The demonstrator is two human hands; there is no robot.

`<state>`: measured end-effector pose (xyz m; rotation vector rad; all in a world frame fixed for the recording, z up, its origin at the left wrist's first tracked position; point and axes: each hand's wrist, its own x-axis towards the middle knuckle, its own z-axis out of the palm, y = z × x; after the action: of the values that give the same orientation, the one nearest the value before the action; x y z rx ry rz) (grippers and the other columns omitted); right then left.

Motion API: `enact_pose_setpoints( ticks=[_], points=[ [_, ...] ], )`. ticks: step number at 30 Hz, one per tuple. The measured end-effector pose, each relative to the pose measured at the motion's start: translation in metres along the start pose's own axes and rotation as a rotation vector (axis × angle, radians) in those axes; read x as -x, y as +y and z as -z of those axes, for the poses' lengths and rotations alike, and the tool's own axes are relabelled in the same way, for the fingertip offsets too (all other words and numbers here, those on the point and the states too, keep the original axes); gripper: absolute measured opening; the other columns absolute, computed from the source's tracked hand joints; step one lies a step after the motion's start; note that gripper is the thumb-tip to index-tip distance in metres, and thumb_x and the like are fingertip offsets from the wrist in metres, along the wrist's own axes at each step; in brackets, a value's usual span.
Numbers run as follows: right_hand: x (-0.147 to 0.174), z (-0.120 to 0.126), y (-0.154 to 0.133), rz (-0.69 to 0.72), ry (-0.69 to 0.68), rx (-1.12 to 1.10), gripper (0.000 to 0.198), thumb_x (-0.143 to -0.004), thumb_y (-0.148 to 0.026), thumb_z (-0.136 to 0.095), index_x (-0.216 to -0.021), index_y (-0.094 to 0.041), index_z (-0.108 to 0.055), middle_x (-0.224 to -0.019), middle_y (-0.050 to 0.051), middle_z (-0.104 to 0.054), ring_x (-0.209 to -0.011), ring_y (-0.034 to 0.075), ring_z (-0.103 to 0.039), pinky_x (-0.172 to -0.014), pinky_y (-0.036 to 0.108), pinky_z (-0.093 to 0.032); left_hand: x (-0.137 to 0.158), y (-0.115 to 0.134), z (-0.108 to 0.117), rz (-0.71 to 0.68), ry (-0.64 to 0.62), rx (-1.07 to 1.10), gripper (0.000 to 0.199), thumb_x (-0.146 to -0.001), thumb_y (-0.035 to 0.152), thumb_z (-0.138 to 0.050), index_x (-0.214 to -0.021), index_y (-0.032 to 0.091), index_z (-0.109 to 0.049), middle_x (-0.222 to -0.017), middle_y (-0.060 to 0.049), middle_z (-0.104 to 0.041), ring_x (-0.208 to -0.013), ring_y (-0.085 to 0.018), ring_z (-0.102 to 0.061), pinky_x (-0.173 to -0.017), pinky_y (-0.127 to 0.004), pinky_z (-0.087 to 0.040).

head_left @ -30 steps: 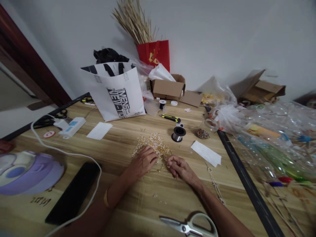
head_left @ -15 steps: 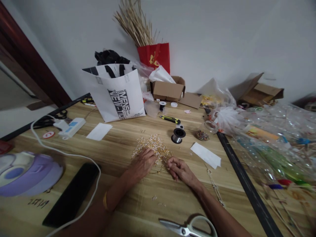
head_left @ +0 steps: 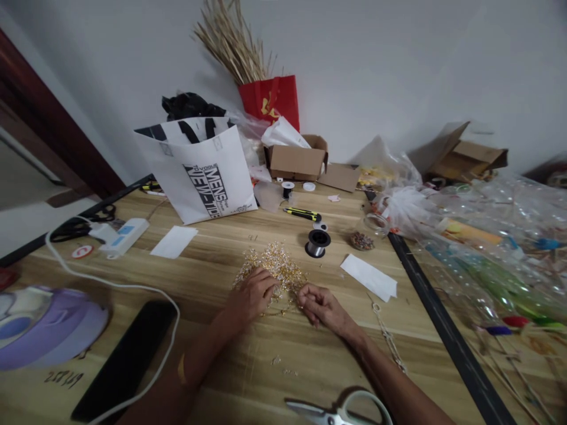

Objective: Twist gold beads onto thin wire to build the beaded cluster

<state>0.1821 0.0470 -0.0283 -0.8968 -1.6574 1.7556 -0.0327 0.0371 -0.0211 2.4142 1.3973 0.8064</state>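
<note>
A loose heap of gold and clear beads (head_left: pixel 279 260) lies on the wooden table. Over its near left side rests my left hand (head_left: pixel 254 293), fingers curled and pressed together; what they hold is too small to make out. At the heap's right edge, my right hand (head_left: pixel 319 304) has thumb and forefinger pinched, with the pinched item too small to name. A thin gold beaded strand (head_left: pixel 277 313) runs between the hands on the table. Just beyond the beads stands a spool of silver wire (head_left: pixel 318 243). Scissors (head_left: pixel 330 413) lie near the front edge.
A glass jar of beads (head_left: pixel 363 239), white paper (head_left: pixel 368 276) and a knotted cord (head_left: pixel 388 339) sit to the right. A yellow-black cutter (head_left: pixel 302 213) and white bag (head_left: pixel 199 171) are behind. At left are a black phone-like slab (head_left: pixel 126 360), white cable and power strip (head_left: pixel 126 236).
My left hand has shifted slightly left and toward me over the beads. The right hand keeps its pinch in nearly the same place. The whole view has turned a little.
</note>
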Motion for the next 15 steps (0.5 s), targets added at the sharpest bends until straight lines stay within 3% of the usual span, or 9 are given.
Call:
enact_pose_setpoints(
  ticks=[4, 11, 15],
  points=[
    [0.001, 0.001, 0.001, 0.007, 0.0, -0.002, 0.036, -0.081, -0.052, -0.053, -0.074, -0.018, -0.047, -0.045, -0.009, -0.041, -0.034, 0.004, -0.032, -0.034, 0.015, -0.029, -0.003, -0.001, 0.006, 0.004, 0.001, 0.045, 0.013, -0.081, 0.012, -0.053, -0.079, 0.018, -0.064, -0.078, -0.004, -0.062, -0.084, -0.019, -0.051, -0.077, -0.032, -0.042],
    [0.001, 0.001, -0.001, 0.007, 0.007, 0.012, 0.034, -0.081, -0.05, -0.053, -0.075, -0.018, -0.048, -0.045, -0.009, -0.04, -0.033, 0.004, -0.032, -0.033, 0.016, -0.03, -0.003, 0.006, 0.015, -0.051, -0.181, -0.006, 0.009, -0.082, 0.019, -0.057, -0.076, 0.019, -0.064, -0.078, -0.002, -0.06, -0.087, -0.018, -0.049, -0.081, -0.03, -0.04],
    [0.001, 0.002, 0.0, 0.005, 0.004, 0.024, 0.033, -0.082, -0.049, -0.052, -0.076, -0.017, -0.048, -0.046, -0.009, -0.041, -0.034, 0.004, -0.033, -0.034, 0.015, -0.031, -0.003, 0.008, 0.015, -0.065, -0.206, -0.046, 0.013, -0.085, 0.019, -0.055, -0.073, 0.018, -0.062, -0.077, -0.002, -0.058, -0.087, -0.017, -0.048, -0.083, -0.03, -0.038]
  ],
)
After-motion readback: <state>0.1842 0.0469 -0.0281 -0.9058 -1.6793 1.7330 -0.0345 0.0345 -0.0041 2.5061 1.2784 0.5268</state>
